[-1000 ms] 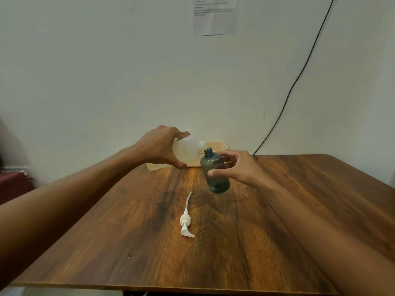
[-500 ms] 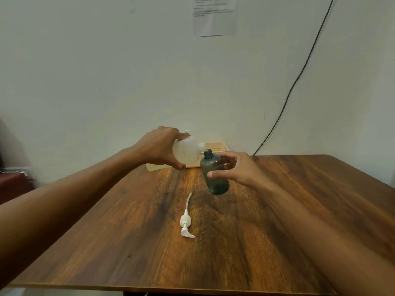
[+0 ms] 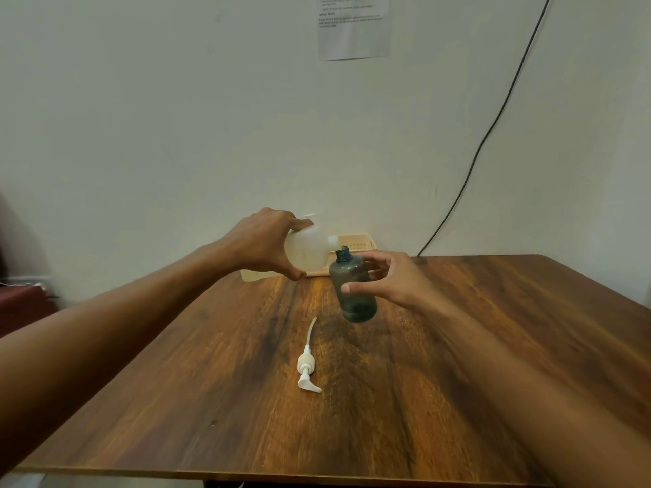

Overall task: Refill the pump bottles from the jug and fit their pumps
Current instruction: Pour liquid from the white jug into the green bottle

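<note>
My left hand (image 3: 262,243) grips a translucent white jug (image 3: 310,251), tipped on its side with its spout pointing right, just above the open neck of a smoky grey-green pump bottle (image 3: 352,287). My right hand (image 3: 391,280) holds that bottle by its body, lifted above the table and tilted slightly left. Its neck has no pump. A white pump (image 3: 307,364) with its long dip tube lies flat on the wooden table (image 3: 493,346), nearer to me than the bottle.
A beige plastic basket (image 3: 357,243) stands against the wall at the table's far edge, behind the jug. A black cable (image 3: 486,135) runs down the wall to the right. A paper notice (image 3: 352,29) hangs above.
The jug's base has lifted a little, so it tips more steeply over the bottle's neck. The bottle and my right hand have barely moved.
</note>
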A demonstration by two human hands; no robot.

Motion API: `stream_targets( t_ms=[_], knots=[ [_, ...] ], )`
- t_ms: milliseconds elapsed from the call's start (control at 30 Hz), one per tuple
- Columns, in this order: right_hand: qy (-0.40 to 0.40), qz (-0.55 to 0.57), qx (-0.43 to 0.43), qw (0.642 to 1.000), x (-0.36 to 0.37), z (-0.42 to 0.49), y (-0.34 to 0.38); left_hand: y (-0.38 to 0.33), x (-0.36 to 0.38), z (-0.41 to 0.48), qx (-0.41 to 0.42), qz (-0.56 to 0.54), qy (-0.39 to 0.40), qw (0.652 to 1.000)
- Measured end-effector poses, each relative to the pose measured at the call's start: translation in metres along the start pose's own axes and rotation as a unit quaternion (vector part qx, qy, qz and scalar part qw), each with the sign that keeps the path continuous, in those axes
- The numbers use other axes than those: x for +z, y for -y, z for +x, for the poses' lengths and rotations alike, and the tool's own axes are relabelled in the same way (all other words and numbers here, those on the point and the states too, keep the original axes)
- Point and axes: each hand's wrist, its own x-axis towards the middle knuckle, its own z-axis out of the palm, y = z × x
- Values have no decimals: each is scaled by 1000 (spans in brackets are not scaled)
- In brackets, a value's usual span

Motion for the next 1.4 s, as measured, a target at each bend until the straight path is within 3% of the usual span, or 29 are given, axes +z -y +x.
stream_targets(
  t_ms=[1400],
  knots=[
    [-1, -15, 12, 1000, -3, -1, -4, 1, 3, 2, 24, 11, -9, 1000]
  ],
)
